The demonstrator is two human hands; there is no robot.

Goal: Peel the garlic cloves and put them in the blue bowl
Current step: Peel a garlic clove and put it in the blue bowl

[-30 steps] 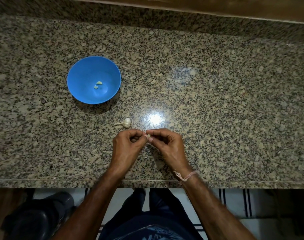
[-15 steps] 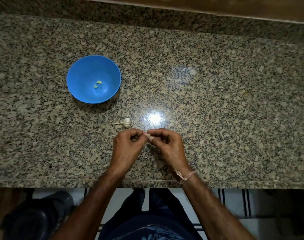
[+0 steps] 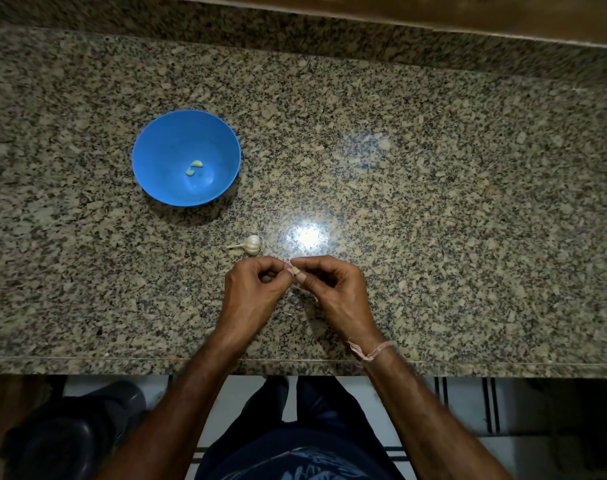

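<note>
Granite counter [image 3: 433,202] fills the view. Over its near edge, a garlic clove [image 3: 295,270] is still pinched between the left hand [image 3: 252,292] and right hand [image 3: 333,292], barely moved in a second, so peeling continues. Garlic bulb [image 3: 252,244] lies just beyond; the blue bowl [image 3: 163,133] holds two peeled cloves [image 3: 194,167].

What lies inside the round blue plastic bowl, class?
Two small pale peeled garlic cloves lie on the floor of the round blue plastic bowl. Its near inner wall is hidden by the rim.
</note>
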